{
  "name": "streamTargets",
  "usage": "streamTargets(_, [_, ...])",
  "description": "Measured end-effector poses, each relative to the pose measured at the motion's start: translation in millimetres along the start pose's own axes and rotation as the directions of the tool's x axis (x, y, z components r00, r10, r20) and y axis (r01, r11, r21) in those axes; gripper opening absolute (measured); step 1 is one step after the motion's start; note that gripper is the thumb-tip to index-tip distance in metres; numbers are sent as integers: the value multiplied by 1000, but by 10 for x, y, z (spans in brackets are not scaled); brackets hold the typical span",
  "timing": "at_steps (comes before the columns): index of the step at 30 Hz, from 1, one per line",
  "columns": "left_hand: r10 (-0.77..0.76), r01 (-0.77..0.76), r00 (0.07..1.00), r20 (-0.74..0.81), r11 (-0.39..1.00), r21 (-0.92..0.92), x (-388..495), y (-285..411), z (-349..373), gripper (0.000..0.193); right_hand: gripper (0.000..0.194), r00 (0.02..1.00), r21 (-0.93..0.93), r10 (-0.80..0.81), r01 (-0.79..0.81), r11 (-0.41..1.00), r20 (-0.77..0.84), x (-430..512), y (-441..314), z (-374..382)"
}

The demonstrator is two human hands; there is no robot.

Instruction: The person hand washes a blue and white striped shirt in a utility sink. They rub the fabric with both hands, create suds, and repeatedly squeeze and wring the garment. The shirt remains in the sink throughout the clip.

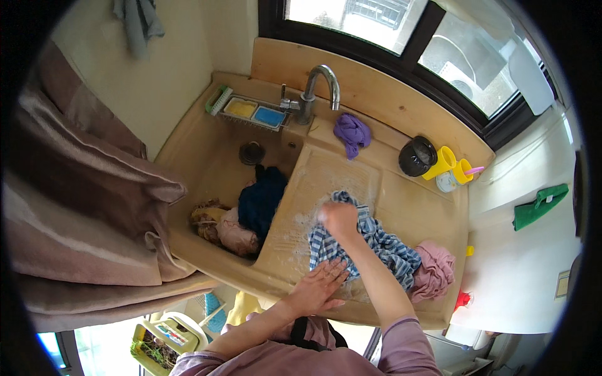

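A blue-and-white checked garment [385, 244] lies wet and bunched on the ribbed washboard part of a tan laundry sink [423, 202], with suds around it. My right hand [339, 219], slightly blurred, is closed in a fist over its upper left part, and a fold of the cloth sticks out beyond the knuckles. Flat on the garment's near edge rests my left hand [322, 284], fingers extended. A bunched pink cloth [433, 271] touches the garment's right end. What lies under the right fist is hidden.
The basin at left holds a dark blue cloth [263, 199] and a pale pink one [235, 231]. Behind stand a chrome faucet [308, 101], a soap rack [256, 113], a purple cloth [352, 133], a dark round pot [417, 156] and yellow cups [442, 162]. A brown curtain [94, 202] hangs left.
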State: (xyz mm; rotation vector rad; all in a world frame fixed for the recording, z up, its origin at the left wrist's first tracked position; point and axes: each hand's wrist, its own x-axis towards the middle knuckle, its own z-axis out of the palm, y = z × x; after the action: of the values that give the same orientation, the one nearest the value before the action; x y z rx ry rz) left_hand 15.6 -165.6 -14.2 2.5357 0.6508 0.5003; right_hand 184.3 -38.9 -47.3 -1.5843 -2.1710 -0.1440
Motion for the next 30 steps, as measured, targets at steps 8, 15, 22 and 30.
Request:
streamTargets(8, [-105,116,939,327,993,-15,25,22,-58,72,11,924,292,-202,105,951,325,-203,-191,-150])
streamTargets(15, [27,-27,999,26,1000,2,33,31,-60,68,11,998,-25,-40,39,999,-43,-86,-18,-113])
streamTargets(22, [-56,49,971,232,998,37,20,12,-17,67,16,972,264,-164,117,957,165,-302,-106,-293])
streamTargets(30, [-18,18,989,147,1000,2,41,20,-73,65,12,996,96,46,-53,994,75,-243,-73,-186])
